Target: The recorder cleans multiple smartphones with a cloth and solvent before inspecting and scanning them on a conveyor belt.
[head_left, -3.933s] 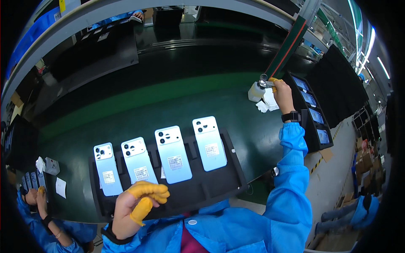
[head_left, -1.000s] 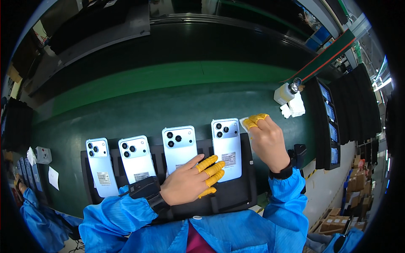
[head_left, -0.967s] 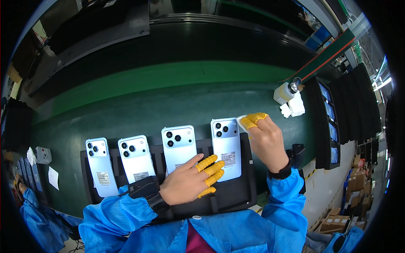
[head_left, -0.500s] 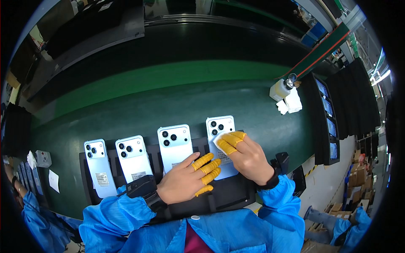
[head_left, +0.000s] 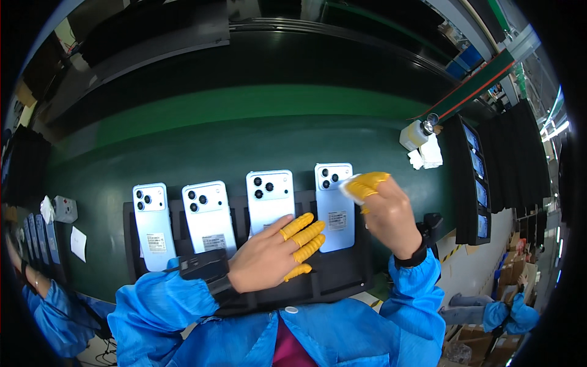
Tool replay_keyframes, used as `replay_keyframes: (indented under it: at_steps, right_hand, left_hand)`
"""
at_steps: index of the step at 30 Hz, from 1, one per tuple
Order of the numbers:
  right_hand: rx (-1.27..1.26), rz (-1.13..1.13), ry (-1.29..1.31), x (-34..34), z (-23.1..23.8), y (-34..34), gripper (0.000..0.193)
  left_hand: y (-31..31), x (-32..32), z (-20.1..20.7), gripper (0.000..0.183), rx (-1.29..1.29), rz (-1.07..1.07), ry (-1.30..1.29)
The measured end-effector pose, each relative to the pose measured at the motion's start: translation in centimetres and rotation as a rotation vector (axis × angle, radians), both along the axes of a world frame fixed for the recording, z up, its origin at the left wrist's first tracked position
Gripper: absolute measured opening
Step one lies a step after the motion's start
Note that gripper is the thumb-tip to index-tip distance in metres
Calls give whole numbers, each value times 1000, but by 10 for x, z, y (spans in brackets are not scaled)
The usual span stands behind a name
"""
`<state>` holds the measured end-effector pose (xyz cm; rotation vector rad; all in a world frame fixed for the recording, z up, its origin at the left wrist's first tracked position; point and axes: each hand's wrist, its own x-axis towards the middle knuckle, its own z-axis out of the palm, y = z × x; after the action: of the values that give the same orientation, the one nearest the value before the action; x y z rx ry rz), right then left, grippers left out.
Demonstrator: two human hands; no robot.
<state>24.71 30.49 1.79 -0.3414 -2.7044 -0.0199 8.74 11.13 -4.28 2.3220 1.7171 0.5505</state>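
Observation:
Several light-blue smartphones lie in a row, back side up, across a black tray (head_left: 282, 293). My right hand (head_left: 391, 214), in yellow finger cots, pinches a folded white wipe (head_left: 350, 191) at the upper right edge of the rightmost smartphone (head_left: 335, 208). Whether the wipe touches its back I cannot tell. My left hand (head_left: 269, 255) is open, its cot-covered fingers stretched out over the lower part of the third smartphone (head_left: 269, 199) and pointing at the rightmost one. Further left are the second smartphone (head_left: 207, 215) and the leftmost smartphone (head_left: 153, 223), each with a printed label.
A pump bottle (head_left: 414, 136) and white wipes (head_left: 431, 151) stand at the far right of the green table (head_left: 367, 134). Beyond them is a black tray of lit phones (head_left: 479, 183). At left are a small white box (head_left: 65, 210), a paper slip (head_left: 78, 243) and a co-worker's sleeve (head_left: 55, 315).
My right hand has moved up and right with the wipe, uncovering the label on the rightmost smartphone. The left hand keeps nearly the same pose. The whole view has shifted slightly.

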Motion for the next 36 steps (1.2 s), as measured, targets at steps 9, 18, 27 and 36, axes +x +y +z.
replay_keyframes:
  at_steps: [9, 18, 27, 36]
  right_hand:
    - [-20, 417, -6, -94, -37, -27, 12]
    - [-174, 427, -129, -54, -28, -59, 29]
    - [-47, 206, -227, -45, -16, -34, 16]
    - [-190, 167, 139, -77, -36, -36, 10]
  left_hand:
    - [-38, -28, -3, 55, -38, 17, -26]
    - [-39, -31, -11, 50, -102, 115, 17]
    - [-37, -26, -23, 48, 20, 116, -41]
    - [-35, -24, -19, 48, 9, 130, -9]
